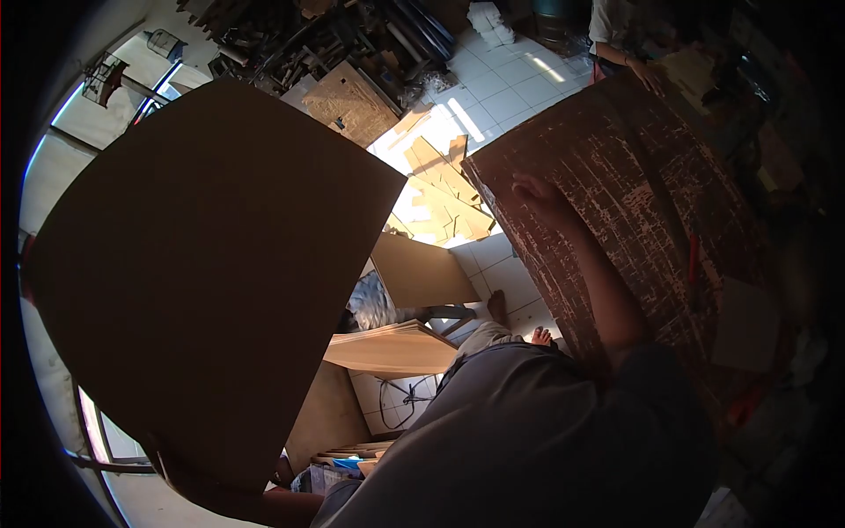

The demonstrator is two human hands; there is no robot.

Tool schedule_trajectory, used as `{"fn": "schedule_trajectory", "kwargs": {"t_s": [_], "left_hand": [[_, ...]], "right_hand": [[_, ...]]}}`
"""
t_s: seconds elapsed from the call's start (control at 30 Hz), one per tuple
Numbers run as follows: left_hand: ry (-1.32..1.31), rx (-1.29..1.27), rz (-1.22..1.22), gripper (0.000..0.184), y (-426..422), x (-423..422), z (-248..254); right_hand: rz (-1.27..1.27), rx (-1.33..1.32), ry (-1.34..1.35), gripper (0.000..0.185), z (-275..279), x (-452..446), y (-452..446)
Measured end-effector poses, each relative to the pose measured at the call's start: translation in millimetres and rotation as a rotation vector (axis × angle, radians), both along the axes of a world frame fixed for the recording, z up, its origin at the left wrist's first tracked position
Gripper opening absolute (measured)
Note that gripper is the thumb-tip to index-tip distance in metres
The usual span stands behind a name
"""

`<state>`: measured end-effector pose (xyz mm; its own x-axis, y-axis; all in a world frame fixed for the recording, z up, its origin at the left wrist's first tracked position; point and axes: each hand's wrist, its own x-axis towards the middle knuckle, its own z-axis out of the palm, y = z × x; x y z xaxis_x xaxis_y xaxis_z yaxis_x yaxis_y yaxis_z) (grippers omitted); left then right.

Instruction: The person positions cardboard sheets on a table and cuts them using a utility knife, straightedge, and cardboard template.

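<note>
A large dark flat board (211, 264) fills the left of the view, raised and tilted. My left hand (189, 475) grips its bottom edge, mostly in shadow, with the forearm coming in from below. Over the near edge of a worn brown table (607, 176) is my right hand (539, 198), its fingers loosely apart and nothing in them. A pale flat piece (748, 326) and a thin red object (694, 260) lie on the table's right part.
Another person's hand (647, 75) rests at the table's far edge. Cardboard scraps (440, 189) litter the tiled floor (502, 92). Stacked sheets (396, 348) and a brown panel (422, 271) stand between the board and my body. Piled material (326, 44) lies at the back.
</note>
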<state>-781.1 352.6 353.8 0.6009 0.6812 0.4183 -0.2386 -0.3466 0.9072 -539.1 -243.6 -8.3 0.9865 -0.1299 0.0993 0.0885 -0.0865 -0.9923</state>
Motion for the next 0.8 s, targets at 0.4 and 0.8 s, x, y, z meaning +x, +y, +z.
{"fn": "schedule_trajectory", "kwargs": {"t_s": [0.4, 0.8], "left_hand": [[-0.024, -0.060, -0.235, 0.044, -33.6, 68.2, 31.9], [0.503, 0.171, -0.993, 0.049, -83.8, 352.0, -58.3]], "right_hand": [[0.480, 0.926, 0.105, 0.066, 22.9, -26.5, -100.9], [-0.807, 0.309, -0.070, 0.033, -8.7, -251.0, -71.3]]}}
